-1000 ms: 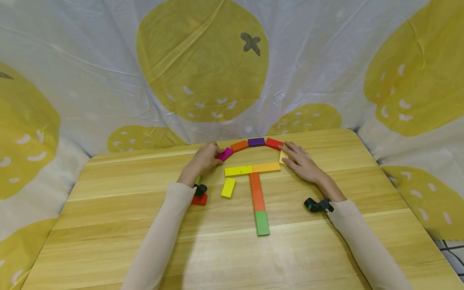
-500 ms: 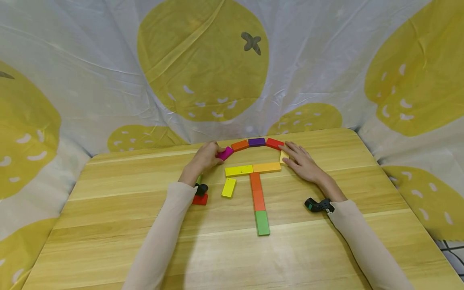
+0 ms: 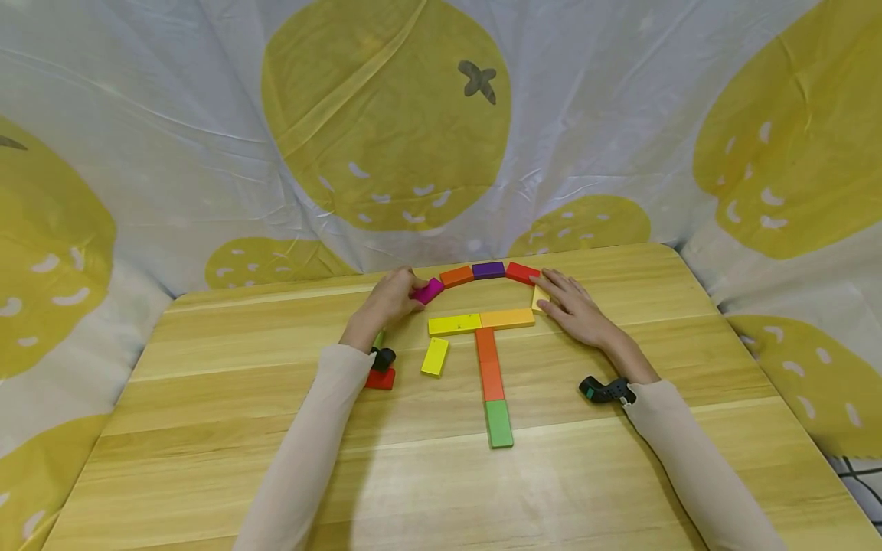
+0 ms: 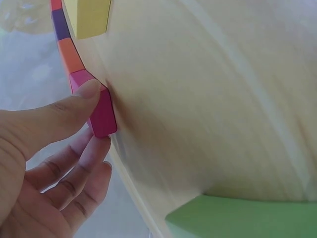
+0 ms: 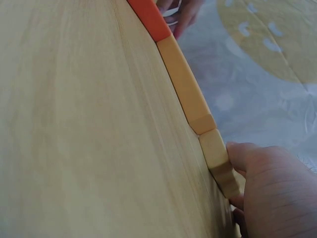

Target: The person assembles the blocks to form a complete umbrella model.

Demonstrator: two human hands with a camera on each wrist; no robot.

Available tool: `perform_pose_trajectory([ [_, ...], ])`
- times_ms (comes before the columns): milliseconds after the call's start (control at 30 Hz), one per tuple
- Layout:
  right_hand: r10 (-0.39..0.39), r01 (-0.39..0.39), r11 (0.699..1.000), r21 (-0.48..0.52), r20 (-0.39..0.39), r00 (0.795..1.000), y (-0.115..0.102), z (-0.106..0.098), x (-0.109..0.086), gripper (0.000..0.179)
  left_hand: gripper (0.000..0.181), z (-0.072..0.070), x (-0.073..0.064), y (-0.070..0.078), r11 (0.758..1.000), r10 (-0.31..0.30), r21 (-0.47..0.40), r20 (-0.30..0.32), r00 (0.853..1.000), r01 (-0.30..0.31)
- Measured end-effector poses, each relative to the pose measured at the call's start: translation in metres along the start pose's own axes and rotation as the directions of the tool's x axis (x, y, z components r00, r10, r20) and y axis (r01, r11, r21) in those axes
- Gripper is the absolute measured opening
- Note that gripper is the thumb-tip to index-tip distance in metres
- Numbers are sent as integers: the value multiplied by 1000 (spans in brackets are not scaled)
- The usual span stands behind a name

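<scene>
My left hand (image 3: 390,300) pinches a magenta block (image 3: 428,291) at the left end of a curved row; in the left wrist view the thumb lies on top of it. The row runs on through an orange block (image 3: 456,277), a purple block (image 3: 488,269) and a red block (image 3: 522,272). At its right end, a pale yellow block (image 5: 216,153) is held between the thumb and fingers of my right hand (image 3: 577,312), whose fingertips also reach the red block. Below the arc, a yellow block (image 3: 453,325) and a light-orange block (image 3: 507,318) form a bar.
Orange pieces (image 3: 489,366) and a green block (image 3: 499,425) run down from the bar as a stem. A loose yellow block (image 3: 435,357) lies left of it. Under the left wrist are a red block (image 3: 381,379) and a partly hidden green block (image 3: 378,341). A patterned cloth (image 3: 586,115) hangs behind the table.
</scene>
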State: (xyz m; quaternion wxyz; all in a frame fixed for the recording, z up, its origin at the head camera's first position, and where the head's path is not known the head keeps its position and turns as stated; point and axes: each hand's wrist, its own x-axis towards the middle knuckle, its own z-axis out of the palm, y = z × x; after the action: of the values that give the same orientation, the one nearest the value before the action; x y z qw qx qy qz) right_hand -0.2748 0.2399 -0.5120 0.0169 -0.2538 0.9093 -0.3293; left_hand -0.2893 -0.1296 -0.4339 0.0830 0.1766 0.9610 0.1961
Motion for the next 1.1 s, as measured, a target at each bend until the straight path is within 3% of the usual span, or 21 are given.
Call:
perform_pose_trajectory([
  [233,2,-2,1000,0,1,1000,1,0,1,55,55,-3,-2,-5,997,23,-68,18,1000,-21],
  [433,-3,3,1000,-3,0,1000,2,1,2,55,52,-12,-13,-18,986,42,-165,13,999,-39],
  [667,-3,3,1000,-6,1,1000,4,2,2,55,44,-23,-42,-47,967,74,-245,3,997,-71],
  [833,7,-7,1000,0,3,1000,5,1,1,56,47,-24,-66,-67,954,73,-295,35,997,-60],
  [1100,10,-10,1000,-5,4,1000,6,-1,1,56,57,-25,-93,-84,931,90,-359,56,994,-64],
])
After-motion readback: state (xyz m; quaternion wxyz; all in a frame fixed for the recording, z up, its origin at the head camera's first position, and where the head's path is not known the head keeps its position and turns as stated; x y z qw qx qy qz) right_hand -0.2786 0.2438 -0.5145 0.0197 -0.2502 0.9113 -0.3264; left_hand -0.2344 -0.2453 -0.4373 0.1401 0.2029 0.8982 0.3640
